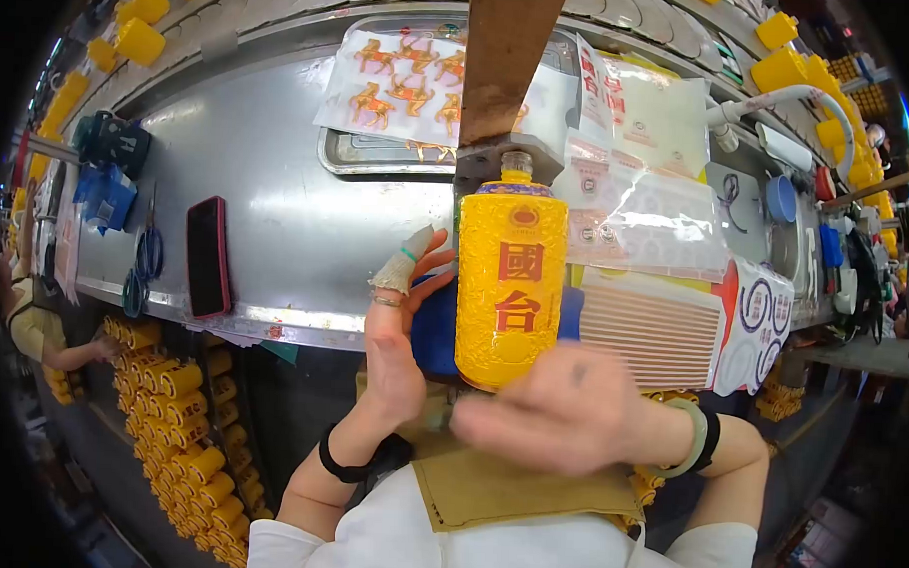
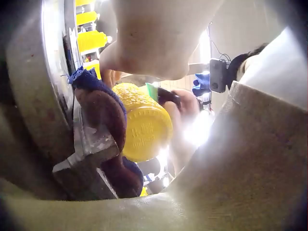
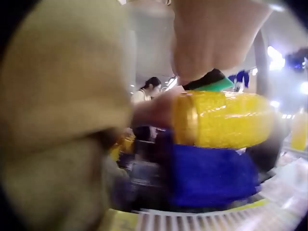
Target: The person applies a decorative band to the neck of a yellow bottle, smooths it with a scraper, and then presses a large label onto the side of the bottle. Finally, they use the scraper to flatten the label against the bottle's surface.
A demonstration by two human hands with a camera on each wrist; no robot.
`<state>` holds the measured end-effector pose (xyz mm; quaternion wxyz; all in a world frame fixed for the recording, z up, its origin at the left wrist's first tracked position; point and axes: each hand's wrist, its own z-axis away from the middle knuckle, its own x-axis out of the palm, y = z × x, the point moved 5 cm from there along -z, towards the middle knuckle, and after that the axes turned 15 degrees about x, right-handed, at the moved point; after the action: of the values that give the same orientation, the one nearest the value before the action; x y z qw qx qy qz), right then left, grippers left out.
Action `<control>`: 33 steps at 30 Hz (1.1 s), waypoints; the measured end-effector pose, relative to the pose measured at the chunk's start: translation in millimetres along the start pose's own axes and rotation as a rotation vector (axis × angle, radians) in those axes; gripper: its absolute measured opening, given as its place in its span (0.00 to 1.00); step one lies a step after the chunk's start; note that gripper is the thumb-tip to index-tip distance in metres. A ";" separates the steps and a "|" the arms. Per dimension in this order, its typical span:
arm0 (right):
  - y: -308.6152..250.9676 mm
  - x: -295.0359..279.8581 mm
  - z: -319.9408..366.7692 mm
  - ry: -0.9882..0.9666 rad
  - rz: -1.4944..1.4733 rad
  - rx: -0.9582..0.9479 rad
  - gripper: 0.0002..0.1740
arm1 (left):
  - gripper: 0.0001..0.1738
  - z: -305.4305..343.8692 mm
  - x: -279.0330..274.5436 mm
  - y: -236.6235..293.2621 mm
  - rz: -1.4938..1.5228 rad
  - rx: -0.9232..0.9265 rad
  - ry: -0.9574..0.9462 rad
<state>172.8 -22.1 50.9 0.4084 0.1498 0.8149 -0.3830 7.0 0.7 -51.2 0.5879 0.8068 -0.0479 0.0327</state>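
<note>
A yellow embossed bottle (image 1: 512, 286) with red characters lies on a blue padded rest (image 1: 433, 328), its clear glass neck toward the upright brown post (image 1: 502, 70). On the bottle's left, my left hand (image 1: 398, 322) has its fingers extended at the bottle's edge; one finger wears a cloth cover tied with a green band. My right hand (image 1: 570, 408), blurred, is curled over the bottle's base end. Both wrist views show a small green-and-black thing (image 3: 219, 82) under the right hand, close against the bottle; the hand covers much of it. The bottle's base (image 2: 144, 134) faces the left wrist camera.
A sheet of gold-and-red horse figures (image 1: 406, 82) lies over a metal tray (image 1: 339, 155). Printed plastic packets (image 1: 647, 211) and a striped carton (image 1: 648, 326) lie right. A phone (image 1: 208, 255) and scissors (image 1: 145, 253) lie left. Many yellow bottles (image 1: 185, 415) stand below the table.
</note>
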 end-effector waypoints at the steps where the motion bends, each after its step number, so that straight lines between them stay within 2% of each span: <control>1: 18.4 -0.2 -4.3 0.032 0.051 0.164 0.17 | 0.60 -1.0 1.5 -0.4 -0.003 -0.001 -0.004; 2: 43.7 -7.9 -13.0 0.125 0.080 0.271 0.15 | 0.60 -3.2 3.6 0.9 -0.035 0.032 -0.011; 3: 71.5 -18.5 -18.8 0.342 0.006 0.426 0.15 | 0.59 -5.5 4.2 2.7 -0.068 0.069 -0.014; 4: 85.3 -33.3 -17.8 0.410 0.124 0.591 0.15 | 0.57 -8.3 4.0 5.1 -0.084 0.130 -0.051; 5: 89.7 -45.3 -17.7 0.513 0.132 0.574 0.14 | 0.57 -12.3 3.7 6.0 -0.090 0.139 -0.046; 6: 93.5 -50.9 -13.2 0.609 0.000 0.597 0.13 | 0.57 -14.3 8.8 11.2 -0.225 0.220 -0.161; 7: 91.6 -55.3 -8.2 0.620 -0.060 0.719 0.12 | 0.57 -15.2 14.5 15.7 -0.360 0.296 -0.276; 9: 92.6 -52.4 -0.2 0.622 -0.133 0.772 0.13 | 0.59 -20.5 18.9 25.6 -0.496 0.367 -0.333; 11: 93.7 -39.5 7.0 0.614 -0.283 0.846 0.15 | 0.57 -19.8 27.4 36.6 -0.737 0.406 -0.493; 12: 106.1 -32.3 15.1 0.622 -0.303 0.855 0.16 | 0.53 -20.8 30.6 41.0 -0.750 0.399 -0.481; 13: 101.3 -26.1 9.9 0.608 -0.493 0.903 0.15 | 0.50 -20.8 34.0 44.1 -0.780 0.384 -0.461; 14: 101.6 -27.3 17.3 0.595 -0.260 1.027 0.16 | 0.53 -19.7 38.2 45.7 -0.803 0.373 -0.483; 15: 103.9 -26.8 18.5 0.543 -0.301 1.002 0.16 | 0.56 -18.4 43.1 47.2 -0.815 0.358 -0.505; 17: 107.7 -19.3 22.1 0.657 -0.416 0.930 0.15 | 0.53 -23.4 53.9 57.9 -0.867 0.311 -0.505; 18: 114.7 -22.2 28.2 0.525 -0.286 0.924 0.18 | 0.51 -21.5 55.2 58.4 -0.882 0.331 -0.449; 21: 127.8 -18.8 37.4 0.529 -0.428 0.944 0.19 | 0.45 -8.0 53.5 53.8 -0.806 0.450 -0.313; 22: 125.1 -17.9 35.0 0.522 -0.442 0.923 0.19 | 0.40 -1.9 52.1 50.6 -0.812 0.488 -0.267; 25: 92.4 -8.8 22.4 0.492 -0.464 0.917 0.19 | 0.38 13.0 49.2 39.3 -0.779 0.542 -0.181; 27: 62.9 -0.5 9.4 0.426 -0.486 0.963 0.14 | 0.38 14.9 46.2 35.0 -0.733 0.566 -0.146; 28: 63.1 6.3 9.8 0.351 -0.456 0.938 0.16 | 0.37 15.2 44.8 33.4 -0.695 0.567 -0.140; 31: 113.7 20.1 43.9 0.318 -0.448 1.002 0.18 | 0.37 18.7 40.9 31.0 -0.648 0.581 -0.142; 32: 74.5 3.7 16.4 0.412 -0.324 0.962 0.18 | 0.37 18.7 40.5 29.8 -0.644 0.566 -0.169; 33: 58.5 -9.5 0.2 0.410 -0.317 0.955 0.18 | 0.37 19.8 42.0 28.1 -0.638 0.547 -0.193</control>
<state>211.4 17.1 28.9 0.0648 0.2657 0.6256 -0.7306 45.4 -28.4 -26.1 0.3258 0.9067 0.1599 -0.2148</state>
